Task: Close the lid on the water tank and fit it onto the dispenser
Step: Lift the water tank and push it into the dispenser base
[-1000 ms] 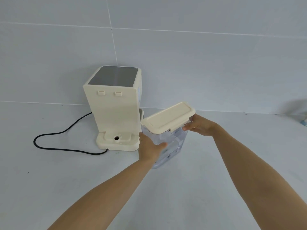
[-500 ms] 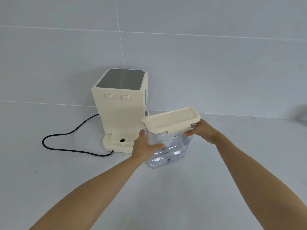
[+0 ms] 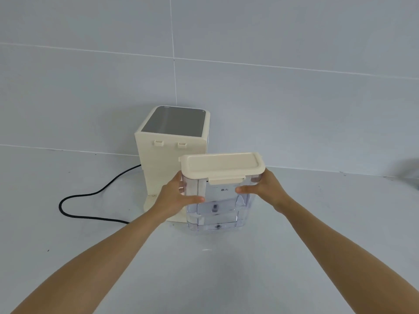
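Head cam looks down at a clear water tank (image 3: 217, 209) gripped from both sides: the left hand (image 3: 175, 199) wraps its left wall with the thumb across the front, and the right hand (image 3: 264, 189) grasps the right wall the same way. The cream lid (image 3: 221, 165) sits flat and closed on top, front latch down. The tank is upright, just in front of and a bit right of the cream dispenser (image 3: 171, 155), which stands on the white counter (image 3: 68, 245). The black power cord (image 3: 90, 200) loops off to the left.
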### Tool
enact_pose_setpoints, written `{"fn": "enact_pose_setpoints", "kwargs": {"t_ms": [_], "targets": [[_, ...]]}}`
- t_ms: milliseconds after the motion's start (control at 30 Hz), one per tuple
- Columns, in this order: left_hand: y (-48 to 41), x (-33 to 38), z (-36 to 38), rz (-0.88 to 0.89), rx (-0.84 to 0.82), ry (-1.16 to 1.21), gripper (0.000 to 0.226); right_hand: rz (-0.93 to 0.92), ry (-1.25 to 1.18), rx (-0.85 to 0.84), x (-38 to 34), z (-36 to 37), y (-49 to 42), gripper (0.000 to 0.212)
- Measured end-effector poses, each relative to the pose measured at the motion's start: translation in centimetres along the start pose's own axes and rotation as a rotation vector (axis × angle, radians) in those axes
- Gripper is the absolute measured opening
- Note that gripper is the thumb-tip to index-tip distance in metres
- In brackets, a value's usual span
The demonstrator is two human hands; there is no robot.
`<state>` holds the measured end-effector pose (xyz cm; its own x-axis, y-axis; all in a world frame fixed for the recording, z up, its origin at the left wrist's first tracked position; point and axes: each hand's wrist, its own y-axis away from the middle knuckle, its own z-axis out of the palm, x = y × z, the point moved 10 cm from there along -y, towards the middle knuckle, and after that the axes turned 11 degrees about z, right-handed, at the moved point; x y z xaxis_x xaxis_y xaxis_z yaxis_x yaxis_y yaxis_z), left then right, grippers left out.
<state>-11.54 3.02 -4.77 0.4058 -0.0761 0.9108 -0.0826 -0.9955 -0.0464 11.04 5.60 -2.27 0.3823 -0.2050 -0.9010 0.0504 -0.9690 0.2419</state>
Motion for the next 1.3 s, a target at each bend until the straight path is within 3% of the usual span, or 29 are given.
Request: {"fn": "enact_pose_setpoints", "kwargs": {"t_ms": [233,367,500,667,900,1300], "targets": [[-0.9,3.4,-6.4,0.069,0.017,0.016,0.075,-0.055,-0.025,0.049,-6.4,2.0,0.9,0.065],[-1.9,4.3,-10.1,0.085,-0.020,0.031,0.044,-0.079,-0.016,0.085,-9.6,3.8,0.6,0.075],[-3.1,4.3,-12.9,0.074,-0.046,0.050,0.064,-0.087,-0.038,0.068,-12.1,5.8,-0.3,0.081],[-4.9,4.2,-14.2,0.090,-0.107,0.115,0.048,-0.084,-0.055,0.085,-13.8,7.2,-1.6,0.083],[-6.2,3.4,-15.1,0.086,-0.115,0.090,0.080,-0.064,-0.061,0.130,-14.0,7.6,-2.8,0.088],[-6.7,2.3,-14.4,0.111,-0.158,0.144,0.061,-0.008,-0.099,0.155,-12.0,8.6,-3.3,0.085]]}}
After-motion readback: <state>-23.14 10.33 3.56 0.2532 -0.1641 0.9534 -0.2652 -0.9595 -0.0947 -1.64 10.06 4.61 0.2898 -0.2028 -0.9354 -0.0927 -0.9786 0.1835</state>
